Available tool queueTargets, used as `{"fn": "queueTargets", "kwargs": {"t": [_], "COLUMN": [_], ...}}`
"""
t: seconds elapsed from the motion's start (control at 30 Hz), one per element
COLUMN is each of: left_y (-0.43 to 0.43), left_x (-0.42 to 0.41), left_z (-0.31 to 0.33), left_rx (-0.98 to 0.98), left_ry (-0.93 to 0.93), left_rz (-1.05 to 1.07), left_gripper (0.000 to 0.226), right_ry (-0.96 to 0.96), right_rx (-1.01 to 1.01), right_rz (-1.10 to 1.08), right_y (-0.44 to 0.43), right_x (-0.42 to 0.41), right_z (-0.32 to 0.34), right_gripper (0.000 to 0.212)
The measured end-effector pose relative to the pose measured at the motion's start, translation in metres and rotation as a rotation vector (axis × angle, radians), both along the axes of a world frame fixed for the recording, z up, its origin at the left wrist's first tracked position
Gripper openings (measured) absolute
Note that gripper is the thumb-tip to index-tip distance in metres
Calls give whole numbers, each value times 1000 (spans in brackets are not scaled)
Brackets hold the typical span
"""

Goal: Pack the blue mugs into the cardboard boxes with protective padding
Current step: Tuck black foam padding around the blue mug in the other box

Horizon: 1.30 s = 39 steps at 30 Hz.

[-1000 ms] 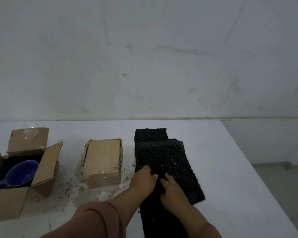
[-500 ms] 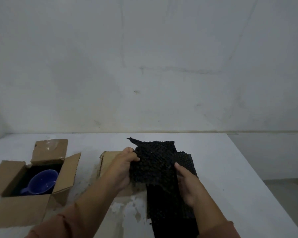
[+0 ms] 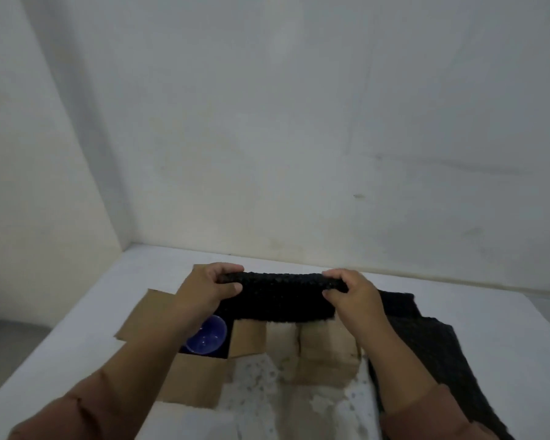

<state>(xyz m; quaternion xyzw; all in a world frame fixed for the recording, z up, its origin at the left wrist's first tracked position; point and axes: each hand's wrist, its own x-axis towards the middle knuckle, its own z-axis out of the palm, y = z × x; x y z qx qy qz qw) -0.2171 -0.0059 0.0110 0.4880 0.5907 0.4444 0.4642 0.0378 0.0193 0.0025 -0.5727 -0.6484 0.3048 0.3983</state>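
Observation:
I hold a black padding sheet (image 3: 280,298) stretched flat in the air between both hands. My left hand (image 3: 205,289) grips its left top corner, my right hand (image 3: 351,295) its right top corner. Below my left forearm an open cardboard box (image 3: 191,381) holds a blue mug (image 3: 208,336), partly hidden by my arm. A closed cardboard box (image 3: 326,355) sits just right of it, under the sheet's lower edge.
More black padding (image 3: 426,350) lies on the white table (image 3: 489,328) to the right of the closed box. The table's left side (image 3: 86,315) meets a wall corner, and the floor shows at far left.
Both hands have lifted one padding sheet off the pile and carried it left and up. It now hangs spread over the two boxes. The view has swung to the left.

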Motion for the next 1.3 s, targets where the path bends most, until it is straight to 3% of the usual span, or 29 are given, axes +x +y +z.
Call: {"fn": "queueTargets", "kwargs": {"t": [0.03,0.13,0.2,0.27,0.37,0.43,0.5,0.57,0.63,0.73,0.8,0.9,1.03,1.13,1.3], "left_y": [-1,1,4,6,13,17,17,17,17,17,18,19,20,19,15], "left_x": [-14,-48,-59,-62,-69,-80,-88,-95,-100,-111,-120,-126,-119,-114,-115], "left_z": [3,11,13,18,22,20,14,6,-2,-12,-17,-20,-27,-31,-37], "left_rx": [24,154,213,198,204,107,-26,-110,-158,-181,-210,-253,-279,-237,-189], "left_ry": [93,622,749,671,628,290,-131,-348,-375,-339,-407,-512,-364,-414,-328], "left_rz": [17,17,-118,-236,-189,-97,-106,-168,-236,-290,-231,-263,-312,-255,-228], "left_gripper": [23,11,36,37,5,4,13,20,25,27,43,28,35,37,28], "right_ry": [-62,-106,-78,-67,-11,154,380,484,585,604,514,461,490,447,346], "right_rx": [56,174,154,122,175,62,-252,-481,-534,-465,-419,-383,-352,-442,-469], "right_rz": [-22,-1,99,201,147,71,145,304,357,244,239,314,360,387,317], "right_y": [2,8,10,14,22,24,23,16,12,16,20,20,24,23,14], "right_x": [-15,-58,-85,-109,-133,-137,-141,-148,-157,-162,-160,-159,-159,-155,-154], "right_z": [6,25,37,47,52,45,29,7,-8,-15,-13,-9,-13,-24,-31], "right_gripper": [20,14,17,23,18,38,66,64,38,18,30,42,33,56,50]}}
